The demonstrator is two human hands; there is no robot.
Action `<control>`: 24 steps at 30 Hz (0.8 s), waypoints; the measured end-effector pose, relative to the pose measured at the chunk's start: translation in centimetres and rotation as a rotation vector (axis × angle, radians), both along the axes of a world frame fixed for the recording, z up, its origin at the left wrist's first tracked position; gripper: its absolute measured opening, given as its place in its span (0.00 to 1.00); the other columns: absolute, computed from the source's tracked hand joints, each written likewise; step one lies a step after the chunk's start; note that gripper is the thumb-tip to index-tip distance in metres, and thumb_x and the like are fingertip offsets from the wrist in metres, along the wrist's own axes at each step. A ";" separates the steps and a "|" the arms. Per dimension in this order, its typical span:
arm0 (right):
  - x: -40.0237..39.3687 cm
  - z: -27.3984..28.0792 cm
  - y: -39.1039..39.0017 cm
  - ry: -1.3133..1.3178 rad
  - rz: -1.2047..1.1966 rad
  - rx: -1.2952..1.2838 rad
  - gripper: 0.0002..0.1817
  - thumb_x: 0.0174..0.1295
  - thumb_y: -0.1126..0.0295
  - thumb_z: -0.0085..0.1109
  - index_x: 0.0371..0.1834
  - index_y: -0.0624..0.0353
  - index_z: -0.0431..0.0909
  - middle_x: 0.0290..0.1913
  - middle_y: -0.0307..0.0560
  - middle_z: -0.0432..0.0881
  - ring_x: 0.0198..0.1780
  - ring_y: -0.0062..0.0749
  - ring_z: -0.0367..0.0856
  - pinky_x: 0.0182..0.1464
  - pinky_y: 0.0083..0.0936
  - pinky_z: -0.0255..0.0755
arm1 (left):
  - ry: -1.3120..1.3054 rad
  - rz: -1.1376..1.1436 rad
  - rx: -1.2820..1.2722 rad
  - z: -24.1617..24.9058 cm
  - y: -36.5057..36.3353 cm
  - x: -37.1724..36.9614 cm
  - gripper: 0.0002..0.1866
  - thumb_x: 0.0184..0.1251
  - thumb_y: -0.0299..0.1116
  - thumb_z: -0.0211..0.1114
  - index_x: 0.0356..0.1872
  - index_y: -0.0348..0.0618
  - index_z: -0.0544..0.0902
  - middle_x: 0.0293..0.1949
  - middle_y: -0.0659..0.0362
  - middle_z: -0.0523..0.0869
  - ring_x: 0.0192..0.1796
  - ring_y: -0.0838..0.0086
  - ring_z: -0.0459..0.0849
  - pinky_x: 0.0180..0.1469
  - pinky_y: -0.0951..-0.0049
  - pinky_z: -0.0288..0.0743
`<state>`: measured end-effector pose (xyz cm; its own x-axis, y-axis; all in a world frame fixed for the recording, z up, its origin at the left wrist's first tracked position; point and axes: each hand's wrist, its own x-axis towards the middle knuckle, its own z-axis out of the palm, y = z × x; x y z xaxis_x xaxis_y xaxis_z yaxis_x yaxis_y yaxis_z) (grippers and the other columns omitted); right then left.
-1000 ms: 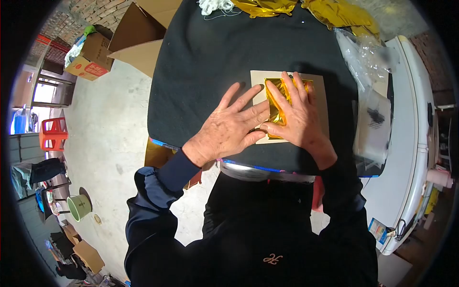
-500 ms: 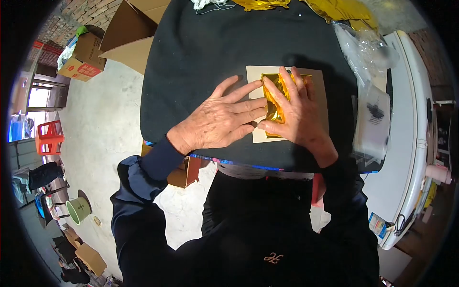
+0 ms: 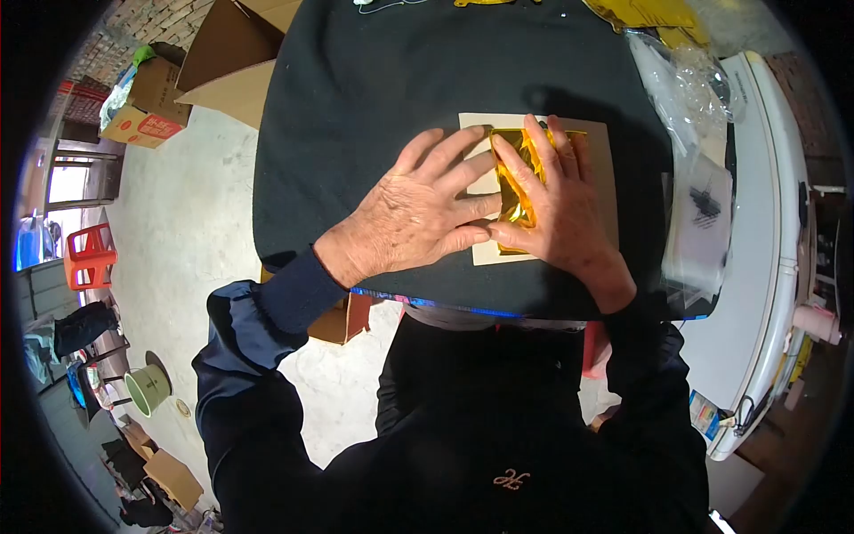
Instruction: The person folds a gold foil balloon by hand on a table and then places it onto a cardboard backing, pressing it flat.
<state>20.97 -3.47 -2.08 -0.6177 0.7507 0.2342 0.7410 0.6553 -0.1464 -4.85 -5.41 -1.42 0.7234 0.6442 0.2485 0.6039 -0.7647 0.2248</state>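
A shiny gold foil piece (image 3: 515, 208) with a crinkled surface lies on a beige card (image 3: 602, 169) on the black-covered table (image 3: 374, 80). My right hand (image 3: 569, 209) rests over the foil with its fingers spread, covering much of its right part. At the foil's left edge, my left hand (image 3: 405, 209) has its fingers apart, reaching over the card with the tips against or close to that edge. The tips of my two hands nearly meet at the foil's lower left corner. What lies under my right palm is hidden.
More gold foil (image 3: 654, 16) lies at the table's far right edge, near clear plastic bags (image 3: 698, 222). A white appliance-like surface (image 3: 756, 294) borders the table's right side. Cardboard boxes (image 3: 227, 89), a red stool (image 3: 90, 256) and a green bucket (image 3: 147, 390) stand on the left.
My left hand's fingers are a little more bent, and its lower fingertips sit closer to my right thumb. My right hand stays on the foil. The view has shifted slightly.
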 end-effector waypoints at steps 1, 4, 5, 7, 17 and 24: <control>0.0 0.0 0.1 -0.004 0.001 0.008 0.54 0.58 0.27 0.73 0.84 0.45 0.73 0.85 0.60 0.61 0.87 0.62 0.54 0.85 0.71 0.47 | -0.003 0.011 0.032 0.3 0.1 0.1 0.32 0.85 0.68 0.46 0.67 0.64 0.89 0.81 0.59 0.73 0.88 0.55 0.58 0.90 0.41 0.45; 0.1 0.0 0.1 -0.015 0.002 0.001 0.54 0.58 0.27 0.73 0.83 0.46 0.73 0.85 0.60 0.60 0.87 0.62 0.54 0.84 0.72 0.47 | 0.102 -0.052 0.095 0.4 0.4 -0.1 0.34 0.83 0.70 0.45 0.72 0.67 0.86 0.84 0.63 0.71 0.90 0.61 0.57 0.92 0.44 0.44; 0.1 0.1 0.1 -0.020 0.001 -0.001 0.54 0.57 0.27 0.74 0.83 0.46 0.73 0.85 0.60 0.60 0.87 0.62 0.54 0.84 0.73 0.47 | 0.118 -0.076 0.109 0.1 0.5 -0.2 0.34 0.83 0.71 0.45 0.73 0.67 0.85 0.85 0.65 0.70 0.90 0.62 0.56 0.92 0.45 0.44; 0.1 0.2 0.1 -0.027 -0.003 0.000 0.55 0.56 0.28 0.75 0.83 0.46 0.73 0.85 0.60 0.60 0.87 0.63 0.53 0.84 0.73 0.48 | 0.095 -0.079 0.049 -0.1 0.4 -0.5 0.35 0.82 0.71 0.44 0.77 0.68 0.82 0.86 0.67 0.69 0.90 0.68 0.57 0.93 0.47 0.43; -0.1 0.6 0.0 0.027 0.002 -0.044 0.56 0.51 0.32 0.79 0.83 0.46 0.74 0.85 0.60 0.60 0.88 0.63 0.52 0.84 0.73 0.47 | 0.012 -0.149 -0.121 -0.6 0.8 -1.2 0.37 0.82 0.67 0.54 0.82 0.59 0.75 0.86 0.60 0.70 0.89 0.65 0.61 0.92 0.47 0.46; -0.2 0.9 -0.1 0.034 -0.003 -0.034 0.56 0.51 0.32 0.80 0.83 0.47 0.75 0.86 0.62 0.61 0.88 0.63 0.52 0.84 0.71 0.46 | -0.119 -0.173 -0.183 -0.4 1.4 -0.8 0.32 0.82 0.65 0.57 0.68 0.48 0.82 0.80 0.51 0.77 0.86 0.60 0.68 0.91 0.44 0.52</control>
<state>20.78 -3.60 -1.16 -0.6073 0.7606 0.2297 0.7373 0.6472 -0.1937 -5.64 -4.05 -1.83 0.7991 0.5560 0.2289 0.4292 -0.7940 0.4305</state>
